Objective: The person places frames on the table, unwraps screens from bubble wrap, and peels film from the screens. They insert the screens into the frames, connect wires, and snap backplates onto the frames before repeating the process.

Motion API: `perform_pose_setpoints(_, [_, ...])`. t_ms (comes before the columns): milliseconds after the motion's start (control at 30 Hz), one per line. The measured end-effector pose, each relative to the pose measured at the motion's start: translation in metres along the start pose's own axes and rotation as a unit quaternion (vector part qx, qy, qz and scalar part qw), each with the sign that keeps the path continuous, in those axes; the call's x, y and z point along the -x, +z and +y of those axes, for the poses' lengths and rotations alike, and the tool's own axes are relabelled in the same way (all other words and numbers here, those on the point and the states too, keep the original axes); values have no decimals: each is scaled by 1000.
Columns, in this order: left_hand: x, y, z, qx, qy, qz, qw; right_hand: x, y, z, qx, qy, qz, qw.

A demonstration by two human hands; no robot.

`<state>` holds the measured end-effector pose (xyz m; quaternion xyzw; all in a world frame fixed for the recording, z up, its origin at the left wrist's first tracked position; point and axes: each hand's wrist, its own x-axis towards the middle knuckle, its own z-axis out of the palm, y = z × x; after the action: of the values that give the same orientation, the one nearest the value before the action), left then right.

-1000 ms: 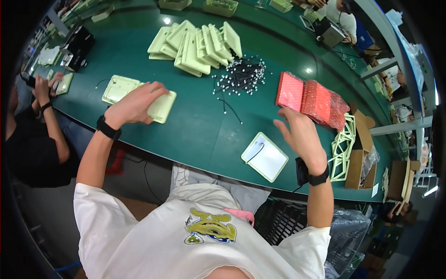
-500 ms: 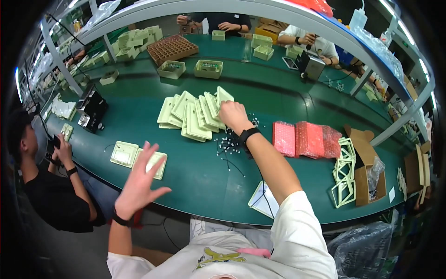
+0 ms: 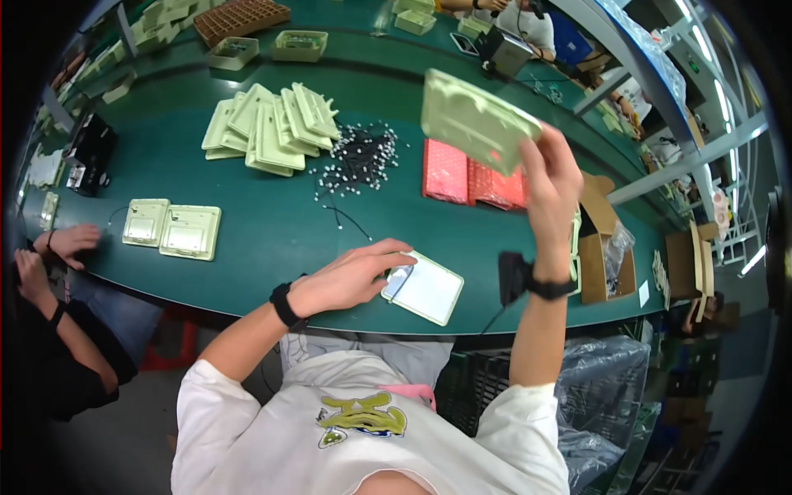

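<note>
Raised over the right side of the table, my right hand (image 3: 553, 173) is closed on the edge of a pale green plastic cover (image 3: 474, 124), holding it tilted. My left hand (image 3: 355, 276) reaches across the table's near side with fingers stretched out and apart. Its fingertips are at the left corner of a panel with a white face (image 3: 431, 290) and a pale green rim; I cannot tell whether they press on it. A dark wire (image 3: 402, 282) lies over that corner. Farther off sit a stack of pale green covers (image 3: 268, 128) and a heap of short black cables with white ends (image 3: 360, 157).
Red bubble-wrap packs (image 3: 448, 173) lie beyond the white-faced panel. An opened cardboard box (image 3: 606, 256) stands at the right. Two pale green covers (image 3: 190, 231) lie at the left, near a co-worker's hands (image 3: 70, 243). Trays (image 3: 299, 46) stand farther back.
My right hand has lifted a cover off the stack and carried it right. My left hand has moved right to the white-faced panel. The view has shifted right and downward.
</note>
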<state>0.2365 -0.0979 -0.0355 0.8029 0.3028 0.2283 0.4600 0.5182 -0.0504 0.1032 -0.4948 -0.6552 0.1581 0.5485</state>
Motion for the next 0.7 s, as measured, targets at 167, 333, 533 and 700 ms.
perform_pose_setpoints(167, [-34, 27, -13, -159, 181, -39, 970, 99, -84, -15, 10, 86, -77, 993])
perform_pose_setpoints(333, [-52, 31, -8, -29, 99, -75, 992, 144, -90, -12, 216, 22, -238, 947])
perform_pose_setpoints(533, [-62, 38, 3, 184, -103, -25, 977, 164, -45, -20, 294, -125, -283, 904])
perform_pose_setpoints(700, [-65, 45, 9, 82, -7, -7, 997, 169, 1, -9, 258, -214, -296, 895])
